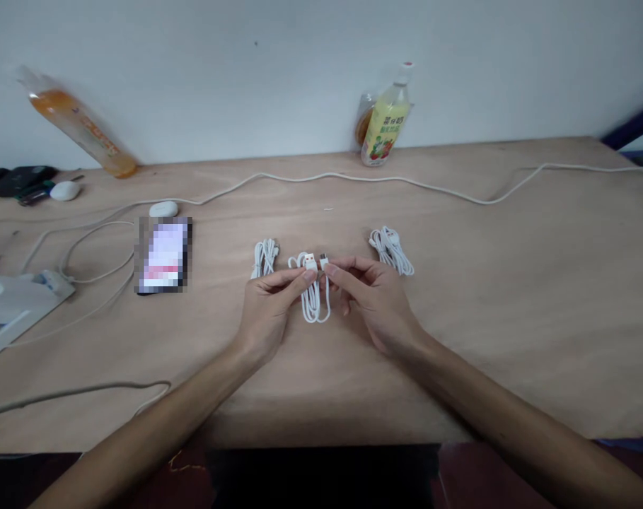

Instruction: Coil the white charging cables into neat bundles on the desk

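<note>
Between my hands hangs a white USB cable, folded into loops, its two plugs side by side and pointing away from me. My left hand pinches the USB plug with the orange inside, between thumb and fingertips. The smaller plug with a dark metal tip is pinched in my right hand. Just beyond my left hand lies a bundled white cable on the table. Another bundled white cable rests past my right hand.
A phone with a blurred screen lies left, beside a white case. Along the back runs a long white cord. A yellow drink bottle and a leaning orange bottle stand by the wall. A white power strip sits at far left.
</note>
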{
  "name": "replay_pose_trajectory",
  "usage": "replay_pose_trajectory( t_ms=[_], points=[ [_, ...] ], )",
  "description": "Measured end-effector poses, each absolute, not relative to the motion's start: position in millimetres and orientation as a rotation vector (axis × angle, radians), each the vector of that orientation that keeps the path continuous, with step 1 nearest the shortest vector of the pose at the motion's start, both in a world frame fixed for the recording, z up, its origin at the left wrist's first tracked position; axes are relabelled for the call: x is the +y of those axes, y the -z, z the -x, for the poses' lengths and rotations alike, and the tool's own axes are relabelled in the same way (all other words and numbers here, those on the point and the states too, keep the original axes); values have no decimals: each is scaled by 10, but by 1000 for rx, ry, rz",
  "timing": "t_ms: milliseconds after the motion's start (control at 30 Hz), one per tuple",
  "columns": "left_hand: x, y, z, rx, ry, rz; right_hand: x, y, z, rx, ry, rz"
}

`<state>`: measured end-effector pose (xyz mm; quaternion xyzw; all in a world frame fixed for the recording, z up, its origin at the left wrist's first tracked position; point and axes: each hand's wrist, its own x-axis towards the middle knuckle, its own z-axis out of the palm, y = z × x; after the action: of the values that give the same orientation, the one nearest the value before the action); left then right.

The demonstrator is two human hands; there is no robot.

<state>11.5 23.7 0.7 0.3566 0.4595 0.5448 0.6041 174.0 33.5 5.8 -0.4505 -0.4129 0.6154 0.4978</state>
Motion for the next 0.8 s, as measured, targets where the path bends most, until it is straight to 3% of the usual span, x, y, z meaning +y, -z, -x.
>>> replay_pose_trajectory(
  t_ms=[800],
  points=[
    [233, -39, -93, 1071, -1237, -865, 312, -72, -1727, -942, -1523, 1036]
  ],
)
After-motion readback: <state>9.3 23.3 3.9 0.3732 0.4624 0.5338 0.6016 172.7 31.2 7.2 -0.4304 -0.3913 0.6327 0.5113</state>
